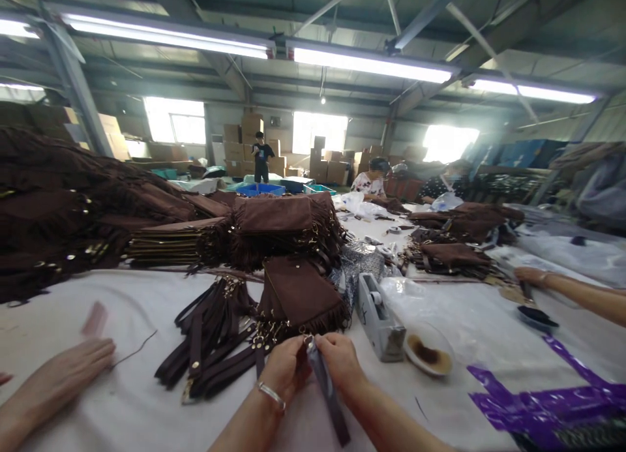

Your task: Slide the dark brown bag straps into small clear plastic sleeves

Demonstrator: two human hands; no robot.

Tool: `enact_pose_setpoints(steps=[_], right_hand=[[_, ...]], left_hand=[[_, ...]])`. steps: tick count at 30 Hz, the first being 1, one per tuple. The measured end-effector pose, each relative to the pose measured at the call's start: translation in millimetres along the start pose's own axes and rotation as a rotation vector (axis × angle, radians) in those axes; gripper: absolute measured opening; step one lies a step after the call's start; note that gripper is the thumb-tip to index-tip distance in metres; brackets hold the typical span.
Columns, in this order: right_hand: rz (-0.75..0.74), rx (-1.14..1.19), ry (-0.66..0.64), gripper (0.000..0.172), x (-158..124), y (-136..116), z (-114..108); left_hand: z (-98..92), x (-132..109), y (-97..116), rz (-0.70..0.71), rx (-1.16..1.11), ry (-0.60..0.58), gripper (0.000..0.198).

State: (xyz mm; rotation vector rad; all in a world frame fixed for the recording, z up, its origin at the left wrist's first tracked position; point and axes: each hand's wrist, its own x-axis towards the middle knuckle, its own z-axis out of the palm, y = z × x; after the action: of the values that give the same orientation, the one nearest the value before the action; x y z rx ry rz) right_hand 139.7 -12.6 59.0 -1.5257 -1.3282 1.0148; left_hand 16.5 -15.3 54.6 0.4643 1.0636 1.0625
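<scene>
My left hand [286, 368], with a silver bracelet at the wrist, and my right hand [343, 362] meet at the front edge of a dark brown fringed bag [306, 292]. Both are closed at the upper end of a dark wrist strap [332, 403], whose metal end shows between the thumbs. Its free end hangs down toward me. How the strap and bag join is hidden by my fingers. Left of my hands lies a bunch of similar brown straps [210, 347] with gold-coloured clasps.
Behind are stacked fringed bags [278, 217] and a large brown pile [63, 204]. A tape dispenser [381, 318], a dish with brown stuff [428, 351] and purple plastic [548, 403] lie right. Co-workers' hands reach in at left [63, 383] and right [533, 276].
</scene>
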Motion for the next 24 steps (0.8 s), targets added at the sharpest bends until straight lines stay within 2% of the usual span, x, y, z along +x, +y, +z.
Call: enact_pose_setpoints(steps=[2,6,10,15,20,24], right_hand=[[0.012,0.026,-0.006,0.035,-3,5,-1],[0.02,0.101,-0.052,0.025,-15,13,-6],[-0.012,0.125,-0.112,0.015,-31,14,-12],[-0.033,-0.001,-0.079,0.013,-46,15,-24],[-0.055,-0.029,-0.03,0.011,-45,19,-24],[-0.051,0.12,0.0,0.018,-30,17,-14]], left_hand=[[-6.6,-5,3,-0.005,0.02,-0.024,0.026],[-11.0,-3,4,-0.037,0.064,0.014,0.036],[-5.9,9,1,-0.039,0.096,-0.004,0.033],[-1.3,15,-2,-0.029,0.048,-0.009,0.027],[4.8,15,-6,-0.024,-0.007,-0.008,0.019],[10.0,16,-12,0.011,-0.037,-0.007,0.017]])
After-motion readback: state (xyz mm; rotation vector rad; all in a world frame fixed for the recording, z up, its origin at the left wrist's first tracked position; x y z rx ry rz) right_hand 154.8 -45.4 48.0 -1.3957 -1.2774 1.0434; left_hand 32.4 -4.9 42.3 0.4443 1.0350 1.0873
